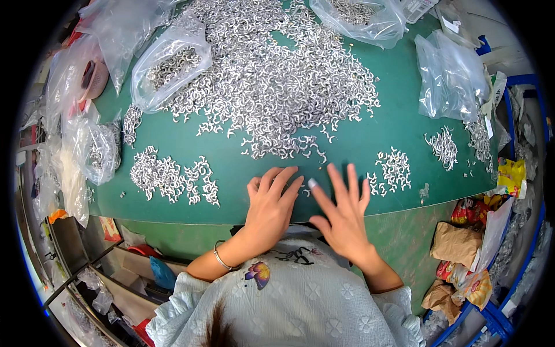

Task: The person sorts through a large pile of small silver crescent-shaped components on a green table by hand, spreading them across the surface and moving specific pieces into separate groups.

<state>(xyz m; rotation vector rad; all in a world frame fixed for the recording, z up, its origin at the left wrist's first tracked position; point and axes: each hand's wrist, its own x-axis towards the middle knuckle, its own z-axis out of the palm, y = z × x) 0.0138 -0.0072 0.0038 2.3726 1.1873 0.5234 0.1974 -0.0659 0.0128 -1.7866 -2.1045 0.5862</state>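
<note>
A large heap of small silver crescent-shaped metal pieces [283, 87] covers the far middle of the green table [243, 208]. My left hand [270, 196] rests just before the heap's near edge, its fingers bent and slightly apart, with no held piece visible. To its right, my right hand [345, 211] has its fingers spread, holding nothing I can see; something pale covers one fingertip. A few loose crescent pieces [306, 190] lie between the hands. One smaller group of pieces [159, 176] sits left of my left hand, another [395, 169] right of my right hand.
An open clear bag of pieces [173, 63] stands at the heap's left, another bag [361, 20] behind it. Flattened plastic bags [451, 75] lie at the right. More pieces [444, 147] lie near the right edge. Blue-framed shelving [491, 318] and brown paper [457, 244] stand beyond.
</note>
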